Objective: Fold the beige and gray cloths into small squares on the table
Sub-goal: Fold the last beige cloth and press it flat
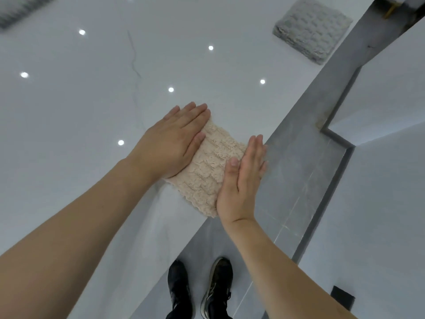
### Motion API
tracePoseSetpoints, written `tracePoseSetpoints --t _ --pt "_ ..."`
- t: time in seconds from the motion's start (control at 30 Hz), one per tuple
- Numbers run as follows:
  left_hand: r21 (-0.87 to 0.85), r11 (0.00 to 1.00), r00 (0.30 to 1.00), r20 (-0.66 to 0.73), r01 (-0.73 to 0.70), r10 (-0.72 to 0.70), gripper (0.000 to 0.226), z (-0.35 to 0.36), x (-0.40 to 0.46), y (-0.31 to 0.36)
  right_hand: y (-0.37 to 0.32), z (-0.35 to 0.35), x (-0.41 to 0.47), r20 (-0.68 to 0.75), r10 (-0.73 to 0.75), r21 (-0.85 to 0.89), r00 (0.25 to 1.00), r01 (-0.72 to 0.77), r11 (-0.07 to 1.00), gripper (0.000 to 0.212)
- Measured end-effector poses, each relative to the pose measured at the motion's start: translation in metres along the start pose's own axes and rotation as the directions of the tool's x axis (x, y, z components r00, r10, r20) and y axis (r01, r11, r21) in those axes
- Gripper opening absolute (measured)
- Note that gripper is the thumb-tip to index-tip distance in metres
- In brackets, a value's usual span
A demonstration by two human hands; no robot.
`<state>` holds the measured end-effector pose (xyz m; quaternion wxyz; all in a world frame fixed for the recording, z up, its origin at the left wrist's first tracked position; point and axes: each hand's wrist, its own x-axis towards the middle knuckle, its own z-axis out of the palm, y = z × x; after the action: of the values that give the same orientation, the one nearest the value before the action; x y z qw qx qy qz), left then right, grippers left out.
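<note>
We judge the task nearly finished: both cloths already look like small squares. The beige cloth [208, 168] lies at the near edge of the tabletop [92, 111], and we are squaring it up. Our left hand [171, 140] presses flat on its left part, fingers straight and together. Our right hand [243, 178] stands on edge against its right side, fingers straight, gripping nothing. The gray cloth [311, 31] sits folded near the far right edge, well apart. What is left seems only a last tidy. Nothing blocks us; our 2 shoes [200, 288] stand on the floor [299, 180] below.
</note>
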<state>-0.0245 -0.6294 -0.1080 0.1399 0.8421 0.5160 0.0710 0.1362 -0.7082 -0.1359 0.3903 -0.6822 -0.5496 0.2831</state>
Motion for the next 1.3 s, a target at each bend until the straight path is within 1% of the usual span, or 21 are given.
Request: tracePoseSetpoints --t 0.07,0.1,0.13,0.17,0.2,0.23,0.27,0.3,0.37,0.43,0.47,0.5,0.53,0.57,0.63,0.73,0.9,1.07,1.2,1.27,1.3 --pt "-0.020 0.998 0.997 -0.039 0.061 -0.062 0.058 -0.002 -0.005 -0.002 0.012 -0.014 0.002 0.074 -0.056 -0.044 0.996 0.060 0.997 0.054" --pt "-0.048 0.987 0.984 -0.093 0.150 -0.154 0.057 -0.004 -0.010 -0.001 0.018 -0.023 0.006 0.103 -0.085 -0.070 0.991 0.092 0.993 0.053" --pt "-0.109 0.952 0.937 -0.176 0.288 -0.303 0.054 -0.007 -0.017 0.002 0.021 -0.032 0.012 0.125 -0.111 -0.084 0.986 0.122 0.989 0.052" --pt "-0.221 0.873 0.835 -0.263 0.435 -0.483 0.052 -0.011 -0.027 0.010 0.021 -0.041 0.021 0.140 -0.138 -0.072 0.980 0.149 0.986 0.050" --pt "-0.367 0.773 0.712 -0.317 0.517 -0.627 0.050 -0.013 -0.034 0.025 0.017 -0.049 0.032 0.149 -0.171 -0.031 0.974 0.178 0.984 0.050" --pt "-0.505 0.684 0.611 -0.334 0.527 -0.718 0.049 -0.014 -0.040 0.048 0.009 -0.055 0.043 0.170 -0.218 0.035 0.961 0.215 0.976 0.049" --pt "-0.597 0.626 0.556 -0.332 0.502 -0.762 0.050 -0.014 -0.042 0.074 -0.001 -0.058 0.055 0.216 -0.280 0.101 0.936 0.263 0.959 0.048" --pt "-0.638 0.603 0.537 -0.330 0.480 -0.776 0.050 -0.010 -0.041 0.099 -0.011 -0.059 0.065 0.284 -0.350 0.138 0.892 0.323 0.936 0.048" --pt "-0.652 0.592 0.518 -0.338 0.473 -0.786 0.052 0.004 -0.034 0.133 -0.025 -0.056 0.082 0.473 -0.459 0.126 0.752 0.458 0.880 0.049" --pt "-0.636 0.545 0.468 -0.308 0.547 -0.828 0.056 0.019 -0.028 0.143 -0.023 -0.050 0.091 0.652 -0.462 0.077 0.601 0.554 0.829 0.052" --pt "-0.594 0.526 0.447 -0.291 0.608 -0.846 0.058 0.027 -0.027 0.142 -0.018 -0.047 0.094 0.705 -0.445 0.047 0.553 0.589 0.807 0.054" --pt "-0.528 0.519 0.442 -0.277 0.672 -0.853 0.060 0.035 -0.029 0.140 -0.012 -0.045 0.095 0.729 -0.435 0.014 0.528 0.624 0.781 0.055" --pt "-0.448 0.528 0.453 -0.271 0.722 -0.849 0.060 0.042 -0.032 0.139 -0.006 -0.044 0.096 0.734 -0.436 -0.020 0.521 0.659 0.752 0.056" --pt "-0.374 0.546 0.476 -0.268 0.750 -0.837 0.061 0.047 -0.036 0.137 -0.001 -0.044 0.096 0.727 -0.446 -0.052 0.522 0.689 0.723 0.056" --pt "-0.293 0.572 0.513 -0.257 0.766 -0.819 0.062 0.051 -0.040 0.134 0.003 -0.042 0.097 0.711 -0.468 -0.096 0.524 0.732 0.675 0.056" --pt "-0.233 0.598 0.548 -0.248 0.767 -0.799 0.062 0.052 -0.043 0.131 0.003 -0.039 0.095 0.725 -0.469 -0.136 0.505 0.772 0.621 0.057" --pt "-0.210 0.649 0.593 -0.273 0.731 -0.757 0.062 0.047 -0.037 0.114 -0.006 -0.034 0.108 0.772 -0.417 -0.191 0.480 0.801 0.568 0.057" --pt "-0.190 0.623 0.577 -0.248 0.758 -0.778 0.065 0.042 -0.036 0.103 -0.012 -0.026 0.119 0.790 -0.383 -0.208 0.478 0.798 0.566 0.055" --pt "-0.145 0.563 0.530 -0.211 0.814 -0.821 0.067 0.041 -0.059 0.109 0.000 -0.040 0.116 0.760 -0.370 -0.295 0.534 0.791 0.536 0.057" --pt "-0.165 0.526 0.488 -0.223 0.835 -0.844 0.068 0.031 -0.061 0.107 0.004 -0.046 0.117 0.732 -0.362 -0.313 0.577 0.758 0.572 0.060" --pt "-0.186 0.529 0.481 -0.249 0.828 -0.841 0.068 0.024 -0.057 0.105 0.006 -0.049 0.118 0.700 -0.359 -0.314 0.618 0.717 0.623 0.062"
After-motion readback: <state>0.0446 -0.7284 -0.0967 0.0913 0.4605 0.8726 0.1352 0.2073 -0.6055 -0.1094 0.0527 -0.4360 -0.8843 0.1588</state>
